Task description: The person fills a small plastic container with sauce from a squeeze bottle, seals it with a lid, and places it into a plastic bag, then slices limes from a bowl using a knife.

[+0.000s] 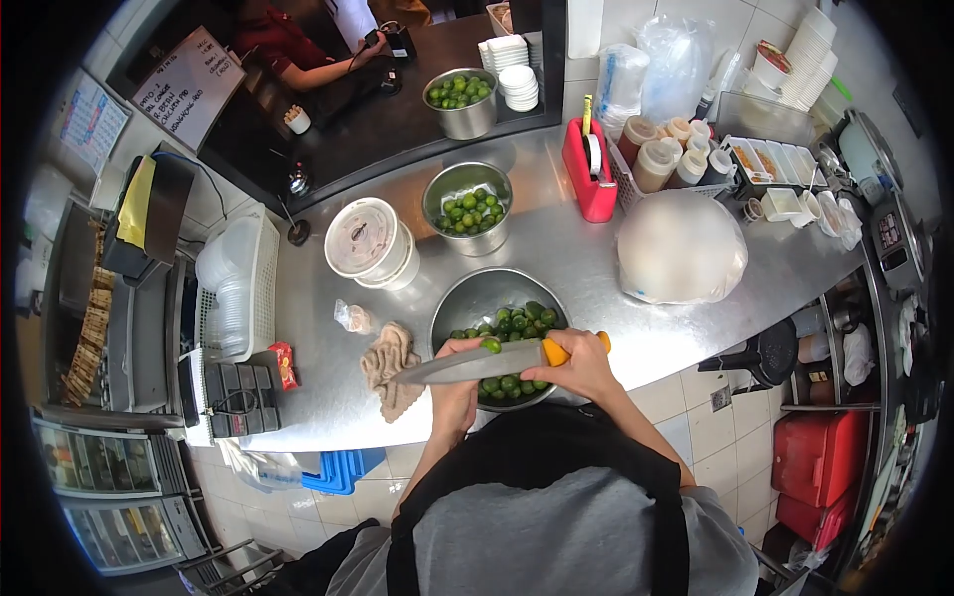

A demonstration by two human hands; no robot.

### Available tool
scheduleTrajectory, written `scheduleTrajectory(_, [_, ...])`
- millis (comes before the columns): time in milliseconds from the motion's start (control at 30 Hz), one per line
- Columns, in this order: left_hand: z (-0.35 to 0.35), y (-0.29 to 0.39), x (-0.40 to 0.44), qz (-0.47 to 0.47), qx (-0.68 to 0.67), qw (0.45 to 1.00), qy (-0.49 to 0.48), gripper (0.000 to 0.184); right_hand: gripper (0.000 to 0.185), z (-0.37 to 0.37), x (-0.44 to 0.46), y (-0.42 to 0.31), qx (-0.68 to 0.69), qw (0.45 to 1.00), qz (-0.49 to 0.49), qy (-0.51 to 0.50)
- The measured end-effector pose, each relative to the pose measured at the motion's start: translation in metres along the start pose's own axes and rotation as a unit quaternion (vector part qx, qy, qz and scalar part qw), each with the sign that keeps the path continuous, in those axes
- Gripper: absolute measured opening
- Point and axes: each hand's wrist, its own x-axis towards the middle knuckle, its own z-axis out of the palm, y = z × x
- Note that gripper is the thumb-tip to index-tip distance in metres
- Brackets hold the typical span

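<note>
My right hand [582, 368] is closed around the yellow handle of a large knife [452, 368], whose wide blade points left. A small green lime [491, 346] sits at the fingertips of my left hand [454, 395], against the blade's upper edge. Part of that hand's grip is hidden behind the blade. Both hands are over a wide steel bowl [467, 290] on the counter, which contains many small green limes [527, 320]. Just left of my left hand lies a crumpled beige cloth [391, 370].
Behind the bowl stand a steel pot of limes [433, 221] and a lidded white tub [360, 243]. To the right are a filled plastic bag [682, 248], a red tape dispenser [590, 184] and sauce bottles [656, 165]. Across the pass-through, another person's arm [323, 76] reaches toward a device.
</note>
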Motion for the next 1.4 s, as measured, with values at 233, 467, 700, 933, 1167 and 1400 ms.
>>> scheduleTrajectory(233, [-0.002, 0.004, -0.001, -0.058, -0.004, 0.998, -0.011, 0.025, 0.06, -0.004, 0.001, 0.003, 0.025, 0.999, 0.028, -0.021])
scheduleTrajectory(467, [0.011, 0.021, 0.074, 0.001, 0.13, 0.992, 0.003, 0.039, 0.055, 0.002, -0.008, 0.015, 0.169, 0.971, 0.155, -0.069])
scheduleTrajectory(700, [-0.005, 0.025, 0.118, 0.168, 0.545, 0.814, -0.107, 0.038, 0.051, -0.006, -0.009, 0.018, 0.188, 0.966, 0.163, -0.064])
scheduleTrajectory(933, [-0.067, -0.032, 0.107, 0.192, 0.774, 0.564, -0.215, 0.021, 0.058, 0.0, -0.01, 0.02, 0.139, 0.974, 0.165, -0.068])
scheduleTrajectory(1167, [-0.047, -0.013, 0.074, 0.08, 0.778, 0.614, -0.111, 0.034, 0.056, -0.001, -0.008, 0.019, 0.152, 0.972, 0.172, -0.057])
scheduleTrajectory(1400, [-0.033, 0.005, 0.038, -0.057, 0.17, 0.979, -0.093, 0.031, 0.052, -0.003, -0.009, 0.007, 0.122, 0.98, 0.149, -0.048])
